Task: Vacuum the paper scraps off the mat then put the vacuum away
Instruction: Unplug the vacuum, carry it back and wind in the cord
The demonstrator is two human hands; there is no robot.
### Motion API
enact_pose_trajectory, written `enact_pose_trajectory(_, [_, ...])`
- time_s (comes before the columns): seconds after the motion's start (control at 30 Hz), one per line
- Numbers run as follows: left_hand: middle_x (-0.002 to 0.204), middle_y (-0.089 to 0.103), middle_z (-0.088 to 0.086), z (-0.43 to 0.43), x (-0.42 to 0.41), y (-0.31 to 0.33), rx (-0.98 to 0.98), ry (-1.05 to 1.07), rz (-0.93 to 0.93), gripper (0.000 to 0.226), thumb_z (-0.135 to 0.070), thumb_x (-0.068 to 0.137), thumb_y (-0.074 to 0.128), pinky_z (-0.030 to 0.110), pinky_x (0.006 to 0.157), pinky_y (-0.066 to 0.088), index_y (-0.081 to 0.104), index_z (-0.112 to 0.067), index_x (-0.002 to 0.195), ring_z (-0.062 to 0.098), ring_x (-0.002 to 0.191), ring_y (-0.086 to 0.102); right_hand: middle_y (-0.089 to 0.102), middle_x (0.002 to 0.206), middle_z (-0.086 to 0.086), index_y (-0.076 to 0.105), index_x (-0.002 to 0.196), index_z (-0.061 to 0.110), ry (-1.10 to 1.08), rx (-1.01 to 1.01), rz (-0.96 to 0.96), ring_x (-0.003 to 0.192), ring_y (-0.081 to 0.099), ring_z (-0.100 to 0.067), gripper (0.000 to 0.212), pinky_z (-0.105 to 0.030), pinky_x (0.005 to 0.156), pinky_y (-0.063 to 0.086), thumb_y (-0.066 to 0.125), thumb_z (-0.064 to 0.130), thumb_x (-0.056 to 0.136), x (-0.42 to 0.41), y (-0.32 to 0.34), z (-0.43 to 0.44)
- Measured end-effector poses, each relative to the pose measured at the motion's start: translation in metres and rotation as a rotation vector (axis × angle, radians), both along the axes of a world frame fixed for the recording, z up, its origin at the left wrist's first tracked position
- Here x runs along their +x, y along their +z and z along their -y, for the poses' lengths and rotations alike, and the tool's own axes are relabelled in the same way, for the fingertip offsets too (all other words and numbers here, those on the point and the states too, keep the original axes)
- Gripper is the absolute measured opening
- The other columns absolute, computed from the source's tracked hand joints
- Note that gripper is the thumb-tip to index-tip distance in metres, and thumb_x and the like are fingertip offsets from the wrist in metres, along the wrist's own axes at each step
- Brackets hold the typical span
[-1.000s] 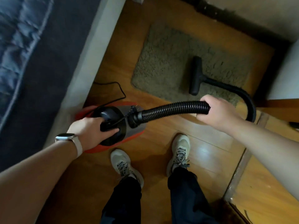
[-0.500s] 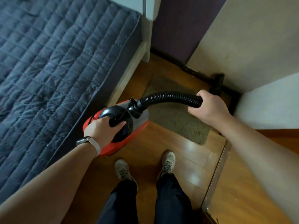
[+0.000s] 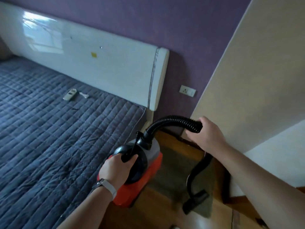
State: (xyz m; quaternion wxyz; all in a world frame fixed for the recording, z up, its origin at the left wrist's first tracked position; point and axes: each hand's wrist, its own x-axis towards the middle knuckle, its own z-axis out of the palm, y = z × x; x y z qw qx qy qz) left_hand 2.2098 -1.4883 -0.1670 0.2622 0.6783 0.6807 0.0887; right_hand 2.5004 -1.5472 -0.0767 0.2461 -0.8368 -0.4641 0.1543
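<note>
The red, grey and black vacuum (image 3: 148,177) hangs in the air beside the bed, held by its black top handle in my left hand (image 3: 118,169). Its ribbed black hose (image 3: 170,121) arcs up and to the right into my right hand (image 3: 206,134), which grips it near the far end. Below that hand the black tube curves down to the nozzle (image 3: 194,201), which dangles over the brown-grey mat (image 3: 170,176) on the wooden floor. I see no paper scraps on the visible part of the mat.
A bed with a dark blue quilt (image 3: 57,138) and white headboard (image 3: 99,63) fills the left. A white remote (image 3: 70,94) lies on the quilt. A wall socket (image 3: 187,91) sits on the purple wall. A cream wall panel (image 3: 255,80) stands close on the right.
I have lifted the vacuum off the floor and my view has tilted up from the floor to the bed and wall. The nozzle has come off the mat and now hangs.
</note>
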Motion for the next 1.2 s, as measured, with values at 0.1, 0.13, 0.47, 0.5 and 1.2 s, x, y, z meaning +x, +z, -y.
enact_pose_trajectory(0.1, [0.069,0.063,-0.009,-0.012,0.001,0.029,0.031,-0.009,0.064,0.055,-0.079,0.072,0.045,0.028,0.054,0.049,0.062,-0.028,0.074,0.011,0.064,0.06,0.062,0.082,0.006,0.053,0.094,0.025,-0.058,0.08,-0.096,0.075,0.063,-0.014,0.03,-0.035,0.066,0.055,0.073,0.041,0.078,-0.016,0.02,-0.005])
enact_pose_trajectory(0.13, [0.069,0.063,-0.008,-0.016,0.003,0.036,0.033,-0.016,0.084,0.052,-0.077,0.074,0.047,0.028,0.054,0.048,0.062,-0.026,0.075,0.012,0.064,0.059,0.062,0.081,0.003,0.054,0.092,0.024,-0.074,0.098,-0.126,0.074,0.063,-0.016,0.028,-0.032,0.063,0.053,0.073,0.04,0.079,-0.022,0.024,-0.006])
enact_pose_trajectory(0.47, [0.071,0.064,-0.001,-0.007,-0.013,0.088,-0.003,-0.156,0.403,0.037,-0.053,0.088,0.055,0.036,0.058,0.052,0.055,-0.017,0.08,0.018,0.064,0.062,0.064,0.067,-0.006,0.061,0.085,0.016,-0.165,0.318,-0.448,0.061,0.063,-0.022,0.016,-0.032,0.056,0.049,0.071,0.028,0.081,-0.089,0.065,-0.01])
enact_pose_trajectory(0.5, [0.07,0.064,0.0,-0.004,-0.015,0.09,-0.021,-0.167,0.446,0.038,-0.054,0.087,0.055,0.04,0.06,0.053,0.055,-0.017,0.08,0.02,0.063,0.063,0.063,0.063,-0.004,0.061,0.084,0.015,-0.154,0.34,-0.48,0.06,0.063,-0.022,0.015,-0.033,0.057,0.049,0.071,0.027,0.081,-0.095,0.068,-0.01])
enact_pose_trajectory(1.2, [0.057,0.059,0.002,0.103,0.065,0.171,0.437,0.513,0.761,0.038,-0.054,0.081,0.058,0.044,0.053,0.052,0.054,-0.019,0.067,0.025,0.053,0.059,0.069,0.093,0.016,0.061,0.107,0.038,0.673,0.386,-0.617,0.089,0.067,-0.002,0.031,-0.035,0.078,0.057,0.074,0.02,0.085,-0.069,0.049,0.045])
